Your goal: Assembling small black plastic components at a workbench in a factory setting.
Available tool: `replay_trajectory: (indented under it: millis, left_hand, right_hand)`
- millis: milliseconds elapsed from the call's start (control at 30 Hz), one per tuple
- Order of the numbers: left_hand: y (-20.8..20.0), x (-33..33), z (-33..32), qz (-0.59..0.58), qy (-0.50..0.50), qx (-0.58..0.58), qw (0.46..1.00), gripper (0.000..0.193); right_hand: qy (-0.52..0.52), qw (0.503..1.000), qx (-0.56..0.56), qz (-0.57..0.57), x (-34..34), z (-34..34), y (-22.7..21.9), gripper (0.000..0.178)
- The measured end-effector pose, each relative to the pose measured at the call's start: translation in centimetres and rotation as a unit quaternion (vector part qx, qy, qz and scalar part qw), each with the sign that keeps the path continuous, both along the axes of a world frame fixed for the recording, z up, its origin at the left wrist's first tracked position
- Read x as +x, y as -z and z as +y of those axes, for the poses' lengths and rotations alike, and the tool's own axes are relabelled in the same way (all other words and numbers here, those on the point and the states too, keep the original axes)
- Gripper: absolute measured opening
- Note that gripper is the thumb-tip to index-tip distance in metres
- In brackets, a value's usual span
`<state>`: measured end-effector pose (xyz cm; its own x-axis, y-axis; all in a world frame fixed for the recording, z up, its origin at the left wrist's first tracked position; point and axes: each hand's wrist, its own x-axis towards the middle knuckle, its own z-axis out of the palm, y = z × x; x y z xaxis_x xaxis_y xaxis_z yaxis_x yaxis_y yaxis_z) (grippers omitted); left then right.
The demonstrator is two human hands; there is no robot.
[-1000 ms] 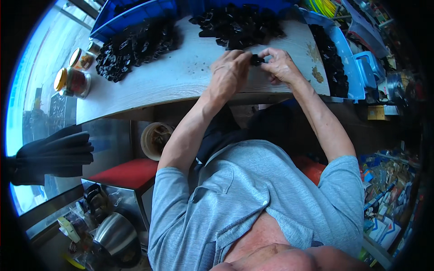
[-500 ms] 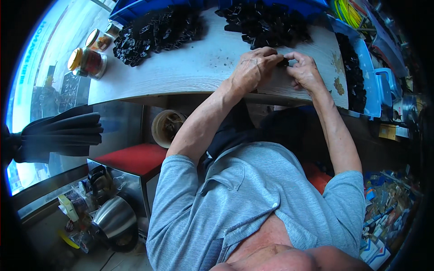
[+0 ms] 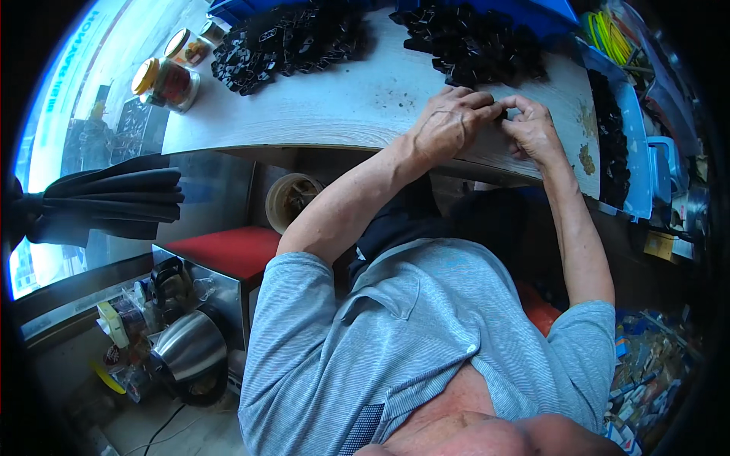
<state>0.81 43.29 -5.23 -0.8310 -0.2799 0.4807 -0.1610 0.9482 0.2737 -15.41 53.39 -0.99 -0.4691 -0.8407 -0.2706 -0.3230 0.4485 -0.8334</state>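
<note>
Above the near edge of the pale worktable (image 3: 319,114), my hands meet over a small black part (image 3: 502,114), mostly hidden by fingers. My left hand (image 3: 454,125) is closed, its fingertips bunched around the part's left side. From the right, the thumb and forefinger of my right hand (image 3: 532,131) pinch at the same part. Just beyond the hands lies a heap of black plastic pieces (image 3: 487,47). A second heap of similar black pieces (image 3: 293,45) spreads farther left on the table.
Lidded glass jars (image 3: 169,82) stand at the table's left end. Blue bins (image 3: 559,11) line the far edge. A light-blue tray (image 3: 639,163) of black pieces sits at the right. Below are a bucket (image 3: 280,205), a red-topped cabinet (image 3: 228,254) and a metal kettle (image 3: 194,346).
The whole view has shifted, so the table and hands appear a little farther right. Both hands stay together at the small black part, with little change in their grip.
</note>
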Motion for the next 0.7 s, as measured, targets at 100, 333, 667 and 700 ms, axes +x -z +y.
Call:
replay_trajectory:
  millis: [100, 333, 667, 700]
  left_hand:
    - [0.0, 0.4, 0.4, -0.019, -0.017, -0.006, 1.000, 0.048]
    - [0.3, 1.8, 0.2, 0.137, -0.024, 0.020, 0.990, 0.042]
    - [1.1, 18.5, -13.4, -0.030, -0.403, -0.106, 0.908, 0.051]
    - [1.2, 18.8, -13.4, -0.033, -0.391, -0.116, 0.913, 0.048]
  right_hand:
    - [-0.004, 1.000, 0.002, 0.009, 0.0, -0.1, -0.1, 0.026]
    - [-0.022, 1.000, -0.003, -0.011, -0.2, 0.3, 0.0, 0.027]
    - [0.158, 0.976, -0.103, -0.113, -5.4, 3.0, -0.1, 0.042]
    - [0.180, 0.966, -0.128, -0.130, -6.7, 3.3, -0.2, 0.040]
